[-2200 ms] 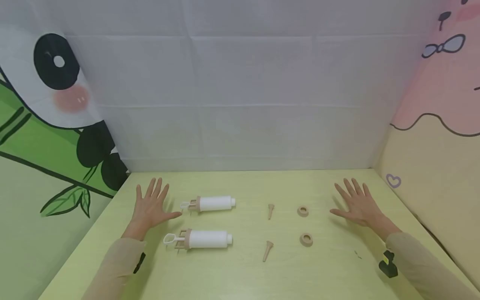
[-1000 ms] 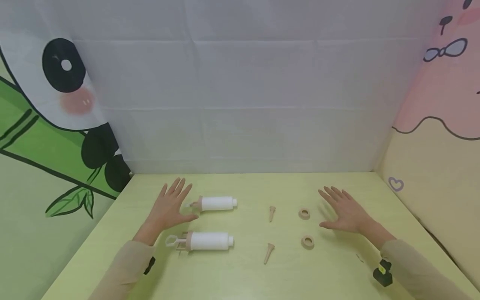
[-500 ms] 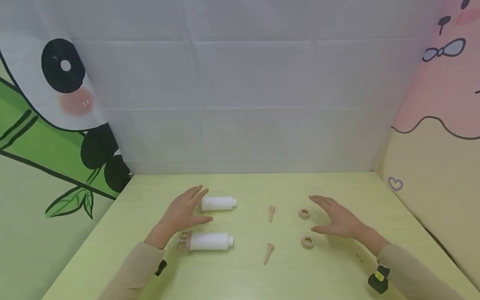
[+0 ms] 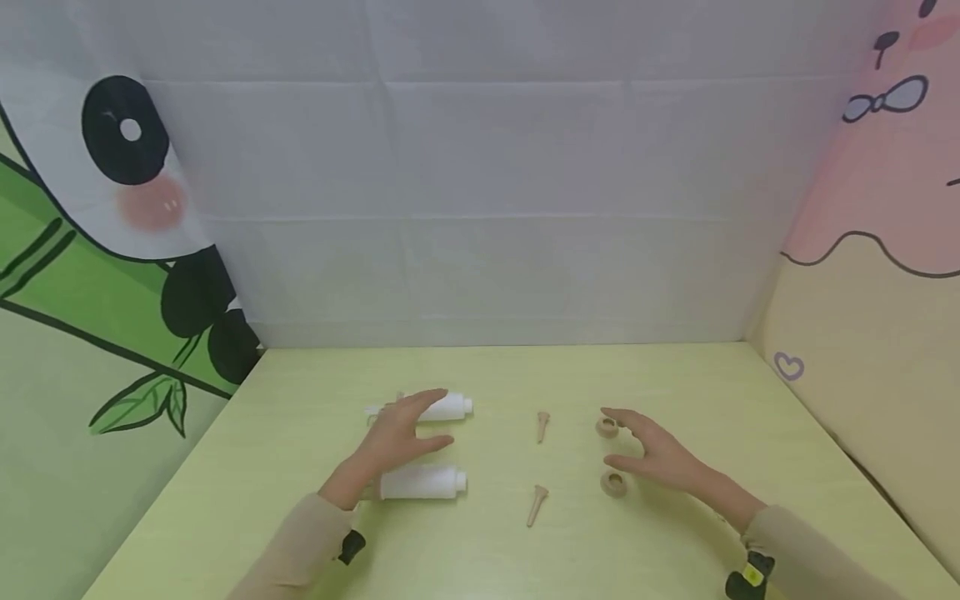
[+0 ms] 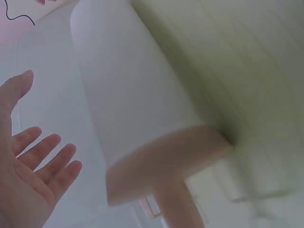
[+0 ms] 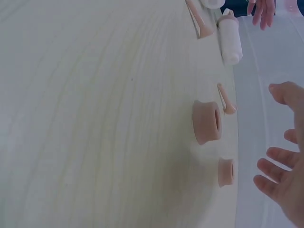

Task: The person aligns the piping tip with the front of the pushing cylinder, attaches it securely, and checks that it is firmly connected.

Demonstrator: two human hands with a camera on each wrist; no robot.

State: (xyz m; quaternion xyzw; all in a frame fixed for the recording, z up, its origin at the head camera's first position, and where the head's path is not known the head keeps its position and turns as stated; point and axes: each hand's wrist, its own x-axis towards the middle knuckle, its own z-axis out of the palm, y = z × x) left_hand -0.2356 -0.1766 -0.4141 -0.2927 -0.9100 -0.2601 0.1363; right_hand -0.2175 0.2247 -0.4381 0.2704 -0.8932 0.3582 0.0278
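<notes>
Two large white syringe-like tubes lie on the table: the far tube (image 4: pixel 453 407) and the near tube (image 4: pixel 423 482), the latter with a tan collar. My left hand (image 4: pixel 390 437) hovers between them with thumb and fingers spread, overlapping the far tube's handle end. In the left wrist view a white tube (image 5: pixel 128 80) fills the middle, apart from the hand. My right hand (image 4: pixel 663 457) is spread just above two tan rings, with index fingertip over the far ring (image 4: pixel 607 434) and thumb near the near ring (image 4: pixel 613 493). Both hands hold nothing.
Two small tan cone-shaped nozzles, the far nozzle (image 4: pixel 542 425) and near nozzle (image 4: pixel 537 506), lie mid-table between tubes and rings. A pale back panel (image 4: pixel 480 275) and printed side walls border the yellow table (image 4: pixel 480 558). Dark wrist cameras hang below both cuffs.
Both hands have moved inward, the left to the right over the tubes, the right to the left over the rings. Their fingers have drawn into looser C shapes. Tubes, nozzles and rings stay put.
</notes>
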